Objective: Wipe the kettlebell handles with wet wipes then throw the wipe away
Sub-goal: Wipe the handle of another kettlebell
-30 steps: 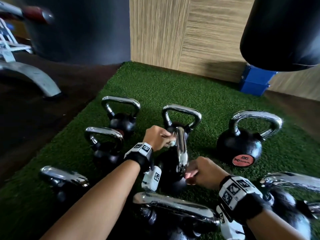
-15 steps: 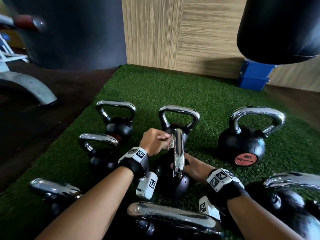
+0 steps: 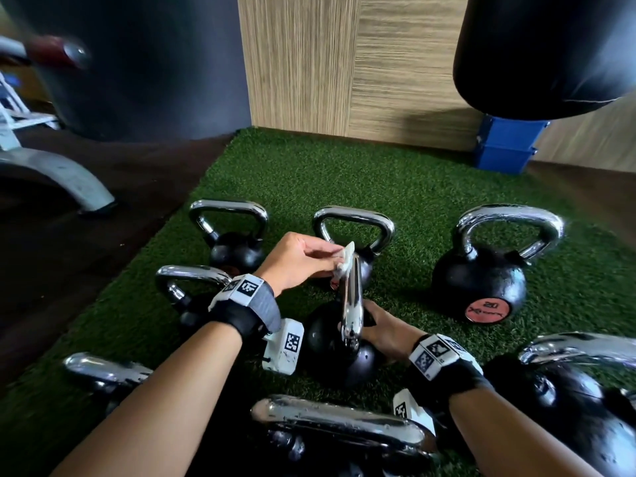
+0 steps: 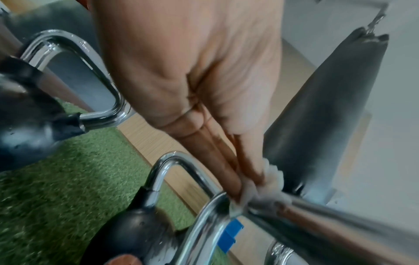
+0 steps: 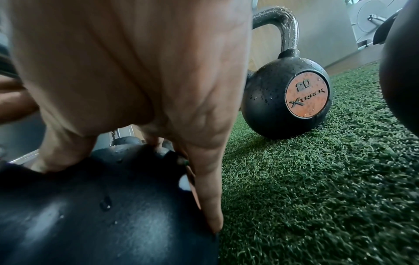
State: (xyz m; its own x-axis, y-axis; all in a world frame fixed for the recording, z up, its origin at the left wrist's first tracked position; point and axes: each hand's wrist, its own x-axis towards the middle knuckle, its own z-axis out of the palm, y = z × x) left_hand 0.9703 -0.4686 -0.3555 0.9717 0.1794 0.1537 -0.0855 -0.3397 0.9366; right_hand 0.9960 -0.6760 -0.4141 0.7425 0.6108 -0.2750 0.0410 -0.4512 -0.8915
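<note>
Far left in the head view: grey machine leg [image 3: 58,177] on the dark floor, then the green turf mat [image 3: 344,173] carrying the kettlebells. Two smaller bells sit left of centre, chrome handles [image 3: 229,210] upright. Left hand [image 3: 296,259] comes in from the left, fingers [image 4: 229,172] held together and pinching a bunched white wet wipe [image 3: 346,261] against the far top corner of the centre kettlebell handle [image 3: 351,304]. That handle runs away from the person, seen edge-on, so its long axis points forward, not across. Wipe sits at the far end; the unwiped length lies back toward the wearer, so the stroke likely pulls along the bar toward the body. Centre kettlebell [image 3: 330,346] is low and central on the turf. Right hand [image 3: 385,325] is on its right side, thumb and fingers [image 5: 204,188] spread and pressed on the black ball, bracing it rather than gripping; no wipe there. Left hand is nearer the handle. Further right: the 20 kettlebell [image 3: 481,290], well apart. No bin in view.
</note>
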